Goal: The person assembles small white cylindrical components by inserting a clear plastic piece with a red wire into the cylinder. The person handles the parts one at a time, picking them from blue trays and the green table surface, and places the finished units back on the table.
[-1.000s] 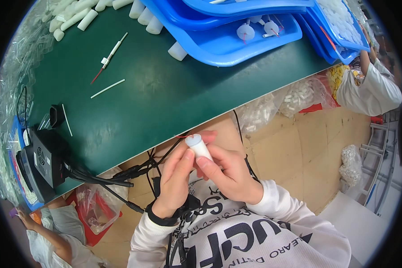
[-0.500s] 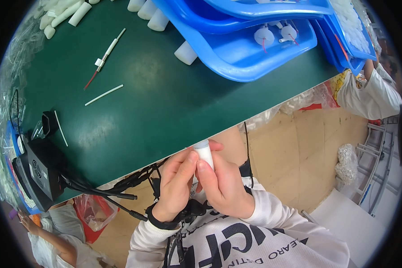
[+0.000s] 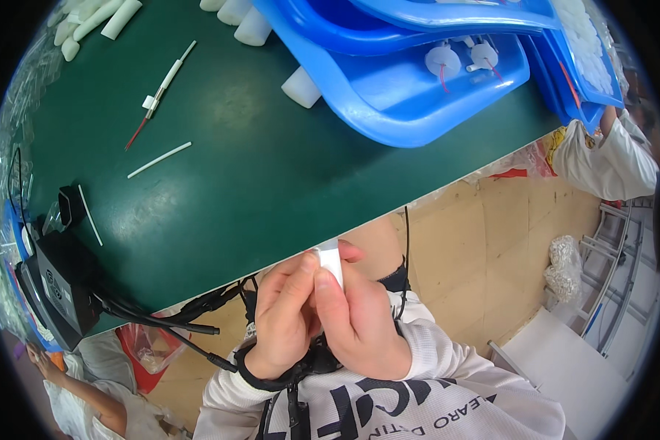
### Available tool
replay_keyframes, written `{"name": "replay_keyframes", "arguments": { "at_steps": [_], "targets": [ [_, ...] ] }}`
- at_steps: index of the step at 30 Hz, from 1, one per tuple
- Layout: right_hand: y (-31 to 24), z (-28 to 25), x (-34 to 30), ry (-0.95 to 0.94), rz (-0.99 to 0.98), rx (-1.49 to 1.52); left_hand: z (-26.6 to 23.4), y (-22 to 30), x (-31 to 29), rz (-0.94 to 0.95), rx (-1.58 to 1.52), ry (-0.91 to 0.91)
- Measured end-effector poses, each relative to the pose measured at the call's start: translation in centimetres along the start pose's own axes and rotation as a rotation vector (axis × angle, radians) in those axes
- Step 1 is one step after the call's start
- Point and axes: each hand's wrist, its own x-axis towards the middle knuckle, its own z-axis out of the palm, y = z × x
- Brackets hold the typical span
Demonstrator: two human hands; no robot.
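Note:
At the table's near edge both my hands hold a small white cylinder (image 3: 331, 265) with a paler, translucent upper end. My left hand (image 3: 280, 317) pinches it from the left with the thumb pressed on its side. My right hand (image 3: 363, 320) is closed round it from the right, its thumb along the lower part and a fingertip showing behind the upper end. The cylinder stands nearly upright; its lower end is hidden by my fingers.
Blue trays (image 3: 411, 130) at the far right hold round white parts (image 3: 443, 61) with red wires. White cylinders (image 3: 301, 87) lie beside them. A slim wired piece (image 3: 163, 86) and thin white tubes (image 3: 159, 160) lie left, near a black device (image 3: 60, 293) with cables. Other people's arms (image 3: 88, 392) show.
My hands and the cylinder have shifted slightly down in the view. The cylinder has turned more upright, and its translucent end looks different. The table things appear slightly shifted as the view moved.

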Motion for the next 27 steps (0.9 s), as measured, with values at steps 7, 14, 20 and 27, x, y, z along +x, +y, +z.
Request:
{"name": "replay_keyframes", "arguments": {
  "at_steps": [7, 14, 20, 27],
  "targets": [
    [0.6, 0.3, 0.0, 0.038, -0.036, 0.000, 0.2, -0.3, -0.2, 0.012, 0.031, 0.078],
    [-1.2, -2.5, 0.8, -0.256, 0.303, 0.330, 2.1, 0.1, -0.4, 0.058, 0.037, 0.196],
    [2.0, -0.1, 0.2, -0.054, -0.052, 0.282, 0.6, -0.4, -0.7, 0.067, 0.116, 0.087],
    [1.9, -0.9, 0.9, -0.097, -0.082, 0.071, -0.2, -0.4, -0.4, 0.097, 0.100, 0.020]
  ]
}}
